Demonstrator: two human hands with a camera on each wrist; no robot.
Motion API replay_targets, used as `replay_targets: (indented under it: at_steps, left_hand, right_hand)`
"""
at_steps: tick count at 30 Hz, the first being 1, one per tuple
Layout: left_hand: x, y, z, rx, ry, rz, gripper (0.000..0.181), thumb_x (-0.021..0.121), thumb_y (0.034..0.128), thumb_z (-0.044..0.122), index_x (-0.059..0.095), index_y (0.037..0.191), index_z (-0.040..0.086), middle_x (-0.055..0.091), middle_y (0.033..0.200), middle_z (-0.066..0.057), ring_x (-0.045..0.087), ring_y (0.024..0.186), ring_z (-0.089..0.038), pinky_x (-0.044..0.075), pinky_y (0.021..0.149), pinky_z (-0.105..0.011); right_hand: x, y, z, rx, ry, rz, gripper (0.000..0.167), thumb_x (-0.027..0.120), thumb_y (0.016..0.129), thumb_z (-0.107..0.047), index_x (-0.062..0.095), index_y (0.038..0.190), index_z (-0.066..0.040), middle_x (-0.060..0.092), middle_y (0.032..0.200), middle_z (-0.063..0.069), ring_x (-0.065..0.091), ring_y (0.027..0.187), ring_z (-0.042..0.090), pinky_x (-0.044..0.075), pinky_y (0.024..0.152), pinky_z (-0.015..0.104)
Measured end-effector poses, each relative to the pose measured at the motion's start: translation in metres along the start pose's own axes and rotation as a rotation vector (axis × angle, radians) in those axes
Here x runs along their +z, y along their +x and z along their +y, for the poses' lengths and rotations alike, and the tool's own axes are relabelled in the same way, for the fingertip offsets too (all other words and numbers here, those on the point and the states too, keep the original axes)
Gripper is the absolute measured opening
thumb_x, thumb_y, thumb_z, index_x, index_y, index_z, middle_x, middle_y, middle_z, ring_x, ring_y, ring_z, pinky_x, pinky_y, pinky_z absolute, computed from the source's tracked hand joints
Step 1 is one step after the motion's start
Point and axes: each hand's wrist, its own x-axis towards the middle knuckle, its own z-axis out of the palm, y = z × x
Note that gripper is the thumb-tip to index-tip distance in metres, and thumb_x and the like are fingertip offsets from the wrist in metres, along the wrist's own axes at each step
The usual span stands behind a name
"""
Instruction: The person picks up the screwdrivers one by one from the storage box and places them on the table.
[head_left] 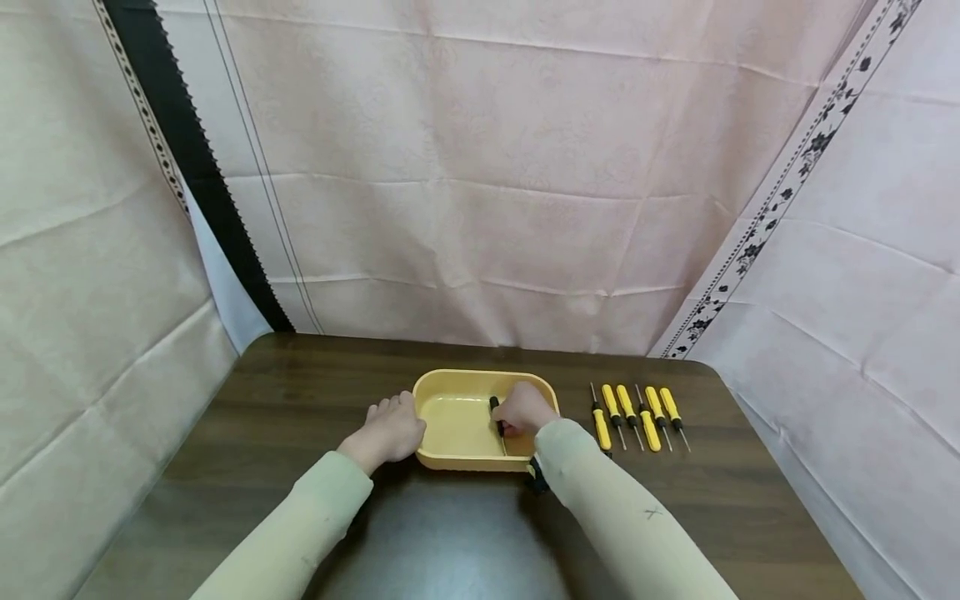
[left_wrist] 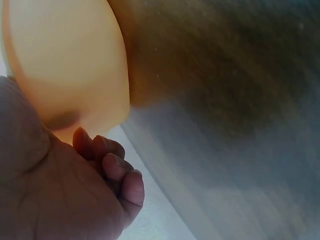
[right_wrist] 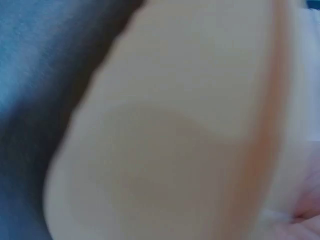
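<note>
A shallow yellow tray (head_left: 457,462) sits on the table in the head view. My left hand (head_left: 390,429) holds it at the left end; in the left wrist view its curled fingers (left_wrist: 117,167) are close against the tray's outer wall (left_wrist: 75,60), with the thumb hidden. Reaching over the tray's right side, my right hand (head_left: 522,408) pinches a black-handled screwdriver (head_left: 494,403), its thin shaft pointing towards me. The fingertips are partly hidden. Tray wall (right_wrist: 150,125) fills most of the right wrist view, blurred, and only a bit of that hand shows at the edge.
Several yellow-handled screwdrivers (head_left: 650,421) lie side by side on the table right of the tray, some turned the opposite way. The dark wooden table (head_left: 300,392) ends against hanging pale cloth (head_left: 480,208) at the back and sides.
</note>
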Motion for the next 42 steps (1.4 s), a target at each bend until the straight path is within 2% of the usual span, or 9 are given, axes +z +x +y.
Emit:
replay_targets:
  at_steps: [5,7,9,13,19,23,27,33,42]
  left_hand:
    - [0.001,0.002,-0.005,0.037,-0.025,0.022,0.037,0.046,0.0946,0.025,0.045,0.118,-0.003,0.048,0.094,-0.01,0.044,0.091,-0.027,0.032,0.084,-0.045]
    - [0.002,0.002,-0.007,0.046,-0.031,0.025,0.036,0.046,0.095,0.026,0.045,0.117,-0.002,0.047,0.094,-0.009,0.043,0.091,-0.027,0.032,0.084,-0.044]
    - [0.003,0.002,-0.009,0.054,-0.038,0.03,0.035,0.045,0.0957,0.026,0.045,0.116,-0.002,0.047,0.093,-0.009,0.042,0.09,-0.027,0.032,0.084,-0.044]
    - [0.004,0.003,-0.012,0.074,-0.058,0.054,0.036,0.045,0.0979,0.031,0.045,0.113,-0.002,0.046,0.09,-0.009,0.042,0.088,-0.027,0.032,0.083,-0.044]
    - [-0.002,-0.006,-0.011,0.112,-0.043,0.148,0.044,0.047,0.0988,0.041,0.048,0.111,-0.001,0.047,0.095,-0.011,0.044,0.092,-0.03,0.035,0.087,-0.047]
    - [-0.005,-0.018,-0.017,0.161,0.053,0.251,0.055,0.046,0.0989,0.046,0.047,0.124,-0.004,0.048,0.116,-0.019,0.044,0.111,-0.037,0.032,0.096,-0.053]
    - [-0.006,-0.029,-0.026,0.182,0.155,0.334,0.071,0.044,0.0982,0.051,0.036,0.141,-0.005,0.036,0.142,-0.026,0.028,0.133,-0.045,0.017,0.107,-0.058]
    - [-0.005,-0.046,-0.035,0.149,0.247,0.345,0.083,0.042,0.0954,0.06,0.024,0.15,0.0,0.019,0.155,-0.024,0.009,0.142,-0.045,0.002,0.109,-0.06]
    - [-0.002,-0.056,-0.04,0.115,0.282,0.347,0.085,0.042,0.094,0.062,0.025,0.151,0.001,0.018,0.156,-0.024,0.009,0.141,-0.047,0.002,0.108,-0.063]
  right_hand:
    - [-0.031,-0.003,0.006,-0.041,0.285,0.003,0.022,0.07,0.085,-0.006,0.057,0.068,-0.003,0.062,0.068,0.01,0.063,0.059,0.019,0.055,0.06,0.034]
    - [-0.046,-0.007,0.009,-0.067,0.347,-0.008,0.012,0.069,0.087,-0.007,0.063,0.08,0.001,0.064,0.078,0.012,0.065,0.067,0.021,0.056,0.066,0.035]
    - [-0.061,-0.013,0.016,-0.094,0.387,-0.027,0.015,0.069,0.088,-0.008,0.065,0.093,0.005,0.065,0.088,0.016,0.066,0.074,0.023,0.055,0.071,0.037]
    - [-0.085,-0.027,0.034,-0.11,0.394,-0.039,0.025,0.068,0.089,-0.011,0.063,0.104,0.008,0.064,0.097,0.019,0.067,0.081,0.026,0.054,0.077,0.041]
    - [-0.108,-0.051,0.07,-0.096,0.388,-0.035,0.033,0.068,0.09,-0.014,0.057,0.11,0.009,0.062,0.099,0.018,0.065,0.085,0.026,0.052,0.081,0.045]
    - [-0.118,-0.066,0.098,-0.082,0.377,-0.026,0.036,0.068,0.09,-0.016,0.054,0.112,0.009,0.06,0.097,0.018,0.062,0.084,0.024,0.052,0.08,0.045]
    - [-0.124,-0.082,0.125,-0.07,0.378,-0.04,0.037,0.066,0.091,-0.014,0.051,0.113,0.011,0.059,0.1,0.019,0.062,0.085,0.025,0.053,0.079,0.044]
    - [-0.124,-0.099,0.159,-0.021,0.356,-0.069,0.032,0.065,0.091,-0.012,0.051,0.109,0.011,0.058,0.1,0.018,0.061,0.084,0.024,0.054,0.077,0.042]
    - [-0.112,-0.107,0.189,0.065,0.316,-0.079,0.02,0.067,0.09,-0.01,0.056,0.095,0.006,0.057,0.083,0.013,0.06,0.073,0.022,0.055,0.07,0.039]
